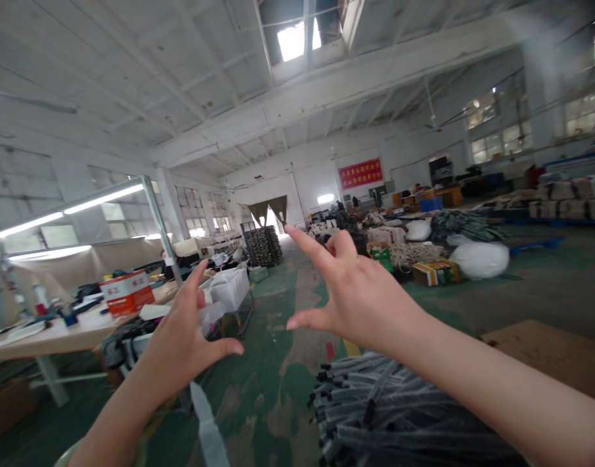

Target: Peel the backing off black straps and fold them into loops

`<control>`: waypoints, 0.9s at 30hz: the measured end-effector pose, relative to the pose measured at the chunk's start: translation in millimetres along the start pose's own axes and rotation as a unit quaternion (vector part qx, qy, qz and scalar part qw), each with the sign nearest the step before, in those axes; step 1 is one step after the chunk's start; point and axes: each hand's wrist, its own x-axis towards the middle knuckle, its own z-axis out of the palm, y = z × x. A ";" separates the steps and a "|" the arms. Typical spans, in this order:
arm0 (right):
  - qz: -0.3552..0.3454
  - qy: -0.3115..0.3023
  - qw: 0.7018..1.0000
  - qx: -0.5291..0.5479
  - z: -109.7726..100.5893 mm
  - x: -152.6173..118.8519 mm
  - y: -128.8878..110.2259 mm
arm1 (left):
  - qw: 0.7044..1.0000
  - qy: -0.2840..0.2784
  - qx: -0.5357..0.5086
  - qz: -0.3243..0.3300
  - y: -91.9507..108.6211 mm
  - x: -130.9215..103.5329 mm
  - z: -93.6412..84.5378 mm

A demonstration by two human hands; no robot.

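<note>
Large white-walled workshop hall, green worn floor (278, 389), skylight above. Far left: table (78, 331) under strip lights, carrying a red-and-white box (126, 293) and small clutter. Left hand (180, 340) raised in air, grip apart, thumb and forefinger spread, holding nothing. Right hand (358, 298) likewise raised, grip apart, forefinger pointing up-left, thumb out, empty. Below right forearm: stack of grey tubes (389, 415) with black end caps, nearest item, untouched. Best kept level and steady, both hands framed in view. Far right: white sacks (479, 259), bundled goods.
</note>
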 end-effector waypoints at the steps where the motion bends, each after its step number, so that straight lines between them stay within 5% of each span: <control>1: -0.002 0.001 1.000 0.013 2.4 2.5 -4.7 | 1.000 0.006 0.003 -0.001 -1.4 -0.4 -2.8; 8: -0.006 0.006 0.999 0.045 16.2 14.8 -28.9 | 0.999 0.026 0.035 -0.008 -8.7 -0.4 -18.6; 20: -0.016 -0.008 0.997 0.080 40.6 34.7 -55.4 | 0.977 0.117 0.159 -0.078 -64.4 -36.9 -79.7; 24: -0.034 0.000 0.995 0.098 42.3 35.3 -65.3 | 0.978 0.092 0.147 -0.118 -65.3 -44.8 -83.1; 27: -0.048 0.000 0.993 0.104 40.0 34.8 -74.0 | 0.985 0.080 0.142 -0.064 -60.3 -45.4 -78.3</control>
